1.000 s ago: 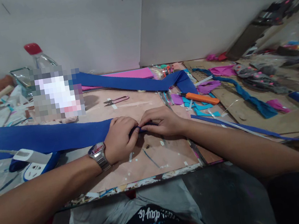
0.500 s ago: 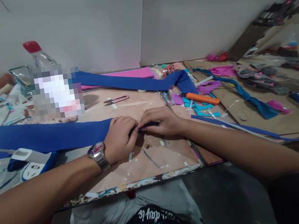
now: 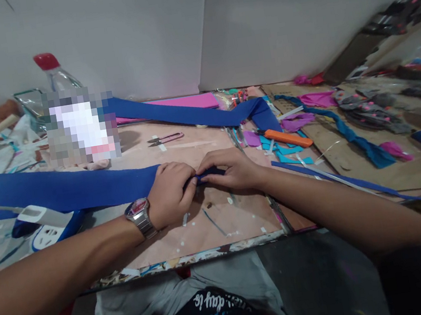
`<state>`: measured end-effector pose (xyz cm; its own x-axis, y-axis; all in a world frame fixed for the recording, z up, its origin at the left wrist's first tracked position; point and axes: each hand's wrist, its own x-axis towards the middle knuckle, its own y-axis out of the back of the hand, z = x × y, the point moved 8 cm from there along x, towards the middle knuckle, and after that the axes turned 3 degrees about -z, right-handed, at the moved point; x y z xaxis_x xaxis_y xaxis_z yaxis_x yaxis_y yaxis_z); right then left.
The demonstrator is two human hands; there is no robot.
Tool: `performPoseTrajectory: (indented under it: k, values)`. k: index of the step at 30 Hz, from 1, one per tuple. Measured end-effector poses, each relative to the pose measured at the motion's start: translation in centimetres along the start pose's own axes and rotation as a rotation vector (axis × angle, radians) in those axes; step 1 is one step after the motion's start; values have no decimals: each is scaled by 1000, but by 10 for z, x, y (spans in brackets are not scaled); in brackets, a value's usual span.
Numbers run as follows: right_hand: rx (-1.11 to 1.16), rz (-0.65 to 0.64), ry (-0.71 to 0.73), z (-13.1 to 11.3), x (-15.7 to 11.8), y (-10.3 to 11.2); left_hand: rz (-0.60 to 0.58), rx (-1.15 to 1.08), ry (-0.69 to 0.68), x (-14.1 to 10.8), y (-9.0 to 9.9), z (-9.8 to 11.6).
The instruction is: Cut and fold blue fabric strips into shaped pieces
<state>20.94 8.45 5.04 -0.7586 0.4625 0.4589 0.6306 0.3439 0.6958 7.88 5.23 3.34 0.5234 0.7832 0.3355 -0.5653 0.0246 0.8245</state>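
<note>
A wide blue fabric strip [image 3: 75, 188] lies across the table and runs under my left hand [image 3: 171, 187], which wears a metal watch [image 3: 139, 214]. The left thumb and fingers pinch the strip's right end, where it is gathered or folded. My right hand [image 3: 234, 169] grips the same end from the other side, thumb below and fingers above. The fingertips of both hands almost meet, and the cloth between them is mostly hidden. A small pair of thread snips [image 3: 165, 139] lies beyond my hands, and an orange utility knife [image 3: 287, 138] is to the right.
Another blue strip [image 3: 176, 116] stretches along the back over pink material [image 3: 189, 103]. A power strip [image 3: 52, 230] with a white plug sits by my left forearm. Fabric scraps [image 3: 296, 121] and a twisted teal strip [image 3: 351, 135] cover the right side. A white wall [image 3: 135, 36] stands behind.
The view has shifted slightly. A little more blue cloth shows between my fingertips; both hands keep their hold in nearly the same place.
</note>
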Motion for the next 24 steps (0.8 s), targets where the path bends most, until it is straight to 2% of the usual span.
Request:
performPoseTrajectory:
  k: [4, 11, 24]
  values:
    - [-6, 21, -54, 4, -1, 2, -10, 16, -1, 0, -1, 0]
    - [-4, -8, -49, 4, -1, 1, -11, 9, 7, 0, -1, 0]
    - [-6, 21, -99, 3, -1, 3, -2, -2, 7, 0, -2, -3]
